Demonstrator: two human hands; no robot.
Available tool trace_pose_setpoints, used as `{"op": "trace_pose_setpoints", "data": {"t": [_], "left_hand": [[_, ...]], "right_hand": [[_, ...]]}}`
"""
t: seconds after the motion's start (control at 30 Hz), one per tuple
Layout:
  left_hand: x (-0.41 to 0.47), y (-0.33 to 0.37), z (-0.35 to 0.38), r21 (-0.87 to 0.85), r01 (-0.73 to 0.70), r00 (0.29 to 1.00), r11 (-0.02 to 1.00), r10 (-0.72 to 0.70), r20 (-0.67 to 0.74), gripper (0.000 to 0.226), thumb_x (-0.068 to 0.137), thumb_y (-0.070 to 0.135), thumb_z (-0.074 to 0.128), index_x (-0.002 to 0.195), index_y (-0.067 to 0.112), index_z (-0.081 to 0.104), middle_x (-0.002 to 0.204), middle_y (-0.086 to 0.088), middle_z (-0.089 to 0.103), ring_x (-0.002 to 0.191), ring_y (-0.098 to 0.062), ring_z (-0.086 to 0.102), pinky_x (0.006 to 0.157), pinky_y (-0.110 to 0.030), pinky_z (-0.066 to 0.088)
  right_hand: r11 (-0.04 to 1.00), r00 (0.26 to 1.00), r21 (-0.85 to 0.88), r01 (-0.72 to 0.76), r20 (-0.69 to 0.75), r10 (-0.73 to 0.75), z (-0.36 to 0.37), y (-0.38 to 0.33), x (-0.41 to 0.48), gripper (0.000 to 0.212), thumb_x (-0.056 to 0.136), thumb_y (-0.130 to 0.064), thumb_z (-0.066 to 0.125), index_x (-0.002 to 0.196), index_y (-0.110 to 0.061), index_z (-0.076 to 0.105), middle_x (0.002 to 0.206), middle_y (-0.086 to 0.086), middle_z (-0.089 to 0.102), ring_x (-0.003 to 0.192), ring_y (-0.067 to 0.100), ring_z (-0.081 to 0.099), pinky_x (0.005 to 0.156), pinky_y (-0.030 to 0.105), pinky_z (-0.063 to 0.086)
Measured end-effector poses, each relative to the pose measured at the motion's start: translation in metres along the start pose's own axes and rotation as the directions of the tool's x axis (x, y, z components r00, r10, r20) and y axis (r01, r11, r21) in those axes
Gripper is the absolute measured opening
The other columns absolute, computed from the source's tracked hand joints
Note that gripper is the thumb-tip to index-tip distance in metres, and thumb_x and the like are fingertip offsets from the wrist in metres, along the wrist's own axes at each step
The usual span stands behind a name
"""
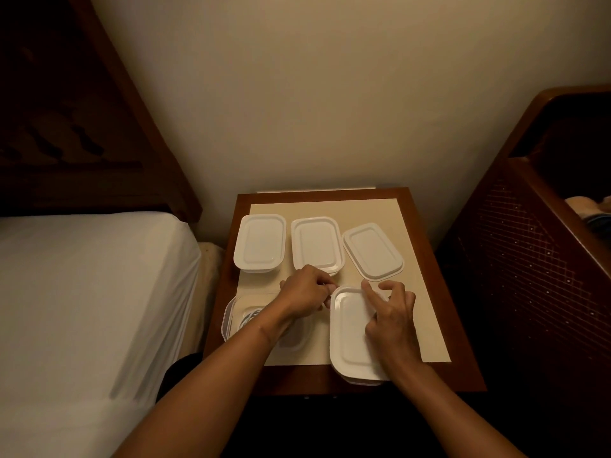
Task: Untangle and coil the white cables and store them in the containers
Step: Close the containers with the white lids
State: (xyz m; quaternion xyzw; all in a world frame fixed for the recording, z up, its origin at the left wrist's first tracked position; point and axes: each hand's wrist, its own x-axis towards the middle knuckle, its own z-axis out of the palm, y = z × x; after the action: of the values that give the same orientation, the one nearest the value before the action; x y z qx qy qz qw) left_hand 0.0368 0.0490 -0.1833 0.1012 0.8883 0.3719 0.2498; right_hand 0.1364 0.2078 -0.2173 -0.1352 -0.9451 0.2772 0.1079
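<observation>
A white lid (350, 338) lies on the front-right container, which overhangs the table's front edge. My left hand (305, 290) has its fingers curled at the lid's far left corner and pinches it. My right hand (391, 317) rests on the right side of the lid, index finger stretched out and pressing near the far edge, the other fingers raised and bent. At the front left stands a clear container (233, 317) with a coiled white cable (249, 317) inside, half hidden by my left forearm.
Three white lidded containers stand in a back row: left (260, 242), middle (315, 244), right (373, 251). All sit on a cream mat (410, 292) on a small wooden table (446, 292). A bed (82, 276) is on the left, dark wooden furniture (529, 259) on the right.
</observation>
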Motion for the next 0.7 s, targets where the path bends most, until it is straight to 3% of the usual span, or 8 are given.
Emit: {"op": "trace_pose_setpoints", "data": {"t": [0.13,0.27,0.4,0.47,0.57,0.63,0.7], "left_hand": [[-0.002,-0.001,-0.003,0.006,-0.014,0.999,1.000,0.014,0.029,0.032,0.081,0.058,0.063,0.084,0.029,0.079,0.075,0.012,0.075,0.073,-0.010,0.072,0.095,-0.055,0.053],[-0.001,-0.002,0.002,0.104,-0.031,0.999,0.994,0.035,-0.036,0.021,0.077,0.048,0.080,0.085,0.029,0.076,0.075,0.012,0.073,0.079,-0.009,0.069,0.092,-0.052,0.054],[-0.003,0.004,0.008,0.203,-0.049,0.990,0.978,0.075,-0.122,0.020,0.084,0.045,0.077,0.089,0.026,0.072,0.083,0.009,0.072,0.089,-0.015,0.065,0.098,-0.048,0.044],[-0.008,0.006,0.015,0.375,-0.081,0.963,0.923,0.170,-0.209,0.022,0.091,0.046,0.069,0.099,0.026,0.073,0.093,0.005,0.074,0.097,-0.021,0.065,0.099,-0.046,0.034],[-0.028,0.002,0.044,0.711,-0.114,0.853,0.694,0.435,-0.288,0.030,0.090,0.038,0.064,0.114,0.019,0.070,0.106,-0.004,0.071,0.100,-0.029,0.061,0.094,-0.048,0.033],[-0.043,-0.003,0.070,0.756,-0.135,0.837,0.640,0.482,-0.259,0.037,0.087,0.030,0.060,0.120,0.014,0.067,0.119,-0.009,0.067,0.109,-0.031,0.059,0.095,-0.054,0.041],[-0.048,-0.010,0.083,0.732,-0.124,0.855,0.670,0.447,-0.264,0.052,0.089,0.029,0.052,0.136,0.008,0.059,0.141,-0.015,0.059,0.129,-0.033,0.055,0.102,-0.062,0.039]], "right_hand": [[0.998,0.999,-0.056,0.021,-0.042,-0.024,0.003,0.001,0.000,0.067,0.076,0.013,0.064,0.134,-0.021,0.064,0.119,0.011,0.049,0.114,0.027,0.039,0.076,0.040,0.055],[1.000,0.999,0.005,0.018,0.037,-0.018,0.001,0.005,-0.001,0.064,0.084,0.008,0.060,0.140,-0.022,0.058,0.123,0.006,0.051,0.113,0.025,0.051,0.078,0.036,0.055],[0.993,0.990,0.118,0.030,0.131,-0.046,0.001,0.016,0.002,0.056,0.099,-0.002,0.043,0.149,-0.026,0.045,0.134,0.003,0.050,0.119,0.021,0.045,0.092,0.034,0.048],[0.987,0.985,0.160,0.032,0.165,-0.059,0.000,0.020,0.000,0.048,0.106,-0.016,0.038,0.152,-0.030,0.039,0.137,-0.001,0.047,0.119,0.016,0.041,0.096,0.033,0.045],[0.989,0.985,0.149,0.010,0.167,-0.035,0.002,0.019,-0.004,0.047,0.106,-0.024,0.038,0.153,-0.034,0.035,0.134,0.002,0.046,0.115,0.016,0.040,0.092,0.034,0.045],[0.990,0.988,0.142,-0.012,0.155,-0.011,0.002,0.017,-0.003,0.048,0.106,-0.025,0.039,0.153,-0.032,0.034,0.134,0.004,0.046,0.116,0.018,0.040,0.092,0.035,0.045],[0.988,0.985,0.146,-0.043,0.173,0.018,0.003,0.016,-0.001,0.049,0.106,-0.027,0.039,0.154,-0.026,0.030,0.138,0.001,0.045,0.119,0.016,0.039,0.096,0.033,0.041]]}}
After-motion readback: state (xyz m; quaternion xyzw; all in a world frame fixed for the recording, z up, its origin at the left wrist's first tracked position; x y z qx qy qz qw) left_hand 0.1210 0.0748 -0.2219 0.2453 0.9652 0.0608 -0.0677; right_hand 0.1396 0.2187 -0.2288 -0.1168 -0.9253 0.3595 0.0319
